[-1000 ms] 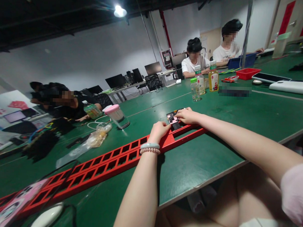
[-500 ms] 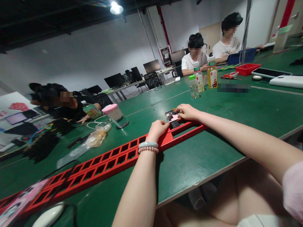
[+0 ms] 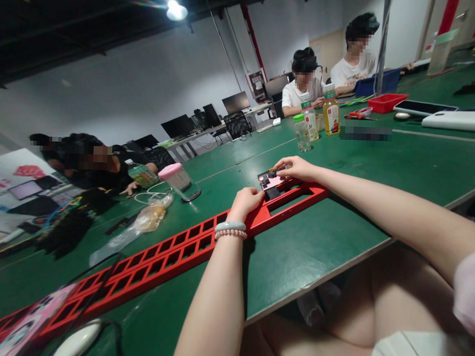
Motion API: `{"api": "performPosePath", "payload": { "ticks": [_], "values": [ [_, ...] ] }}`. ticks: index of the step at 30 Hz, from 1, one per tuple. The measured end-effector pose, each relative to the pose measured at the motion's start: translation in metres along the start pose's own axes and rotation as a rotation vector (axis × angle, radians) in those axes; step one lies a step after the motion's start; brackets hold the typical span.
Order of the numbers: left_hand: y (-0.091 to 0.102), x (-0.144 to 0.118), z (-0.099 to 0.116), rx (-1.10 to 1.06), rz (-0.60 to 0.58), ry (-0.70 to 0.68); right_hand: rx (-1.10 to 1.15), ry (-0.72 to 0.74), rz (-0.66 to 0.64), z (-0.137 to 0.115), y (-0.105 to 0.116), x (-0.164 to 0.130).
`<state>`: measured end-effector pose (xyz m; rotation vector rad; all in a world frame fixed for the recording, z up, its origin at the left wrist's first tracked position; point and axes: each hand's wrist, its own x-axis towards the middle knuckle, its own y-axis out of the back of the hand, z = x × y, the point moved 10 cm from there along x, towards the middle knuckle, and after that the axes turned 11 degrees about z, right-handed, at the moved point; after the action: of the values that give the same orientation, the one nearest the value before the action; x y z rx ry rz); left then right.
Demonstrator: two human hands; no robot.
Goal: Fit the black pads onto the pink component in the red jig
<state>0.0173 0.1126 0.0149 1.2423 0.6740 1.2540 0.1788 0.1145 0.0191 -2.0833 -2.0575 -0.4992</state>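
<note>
A long red metal frame [image 3: 168,253] with several rectangular cut-outs lies across the green table [image 3: 305,253]. My left hand [image 3: 245,201], with bead bracelets on the wrist, rests closed on the frame near its right end. My right hand [image 3: 294,168] pinches a small dark part at the far edge of a small black and pink board [image 3: 269,181]. That board sits at the frame's right end, between my two hands.
A pink-lidded cup [image 3: 179,181], a crumpled plastic bag [image 3: 142,224] and cables lie at left. Three drink bottles [image 3: 316,122] stand further back, with a red tray [image 3: 387,101] and tablet [image 3: 425,108] at right. Other people sit around the table. A white mouse [image 3: 76,341] lies near the bottom left.
My right hand lifted slightly and shifted left onto the board's far edge, now pinching a small dark part. The view drifted a little; my left hand stayed on the frame.
</note>
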Motion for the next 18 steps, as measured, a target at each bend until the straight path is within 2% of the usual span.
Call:
{"api": "performPosePath", "payload": {
  "ticks": [4, 8, 13, 18],
  "values": [
    [0.0, -0.001, 0.001, -0.006, -0.01, 0.004, 0.102, -0.125, -0.153, 0.003, -0.01, -0.008],
    [-0.002, -0.001, 0.001, -0.012, -0.012, 0.007, 0.137, -0.166, -0.249, 0.002, -0.018, -0.012],
    [-0.003, -0.001, -0.001, -0.001, -0.007, 0.03, 0.253, -0.226, -0.245, 0.01, -0.022, -0.011],
    [-0.003, -0.001, -0.002, 0.008, -0.003, 0.055, 0.166, -0.199, -0.172, 0.014, -0.013, -0.008]
  ]
}}
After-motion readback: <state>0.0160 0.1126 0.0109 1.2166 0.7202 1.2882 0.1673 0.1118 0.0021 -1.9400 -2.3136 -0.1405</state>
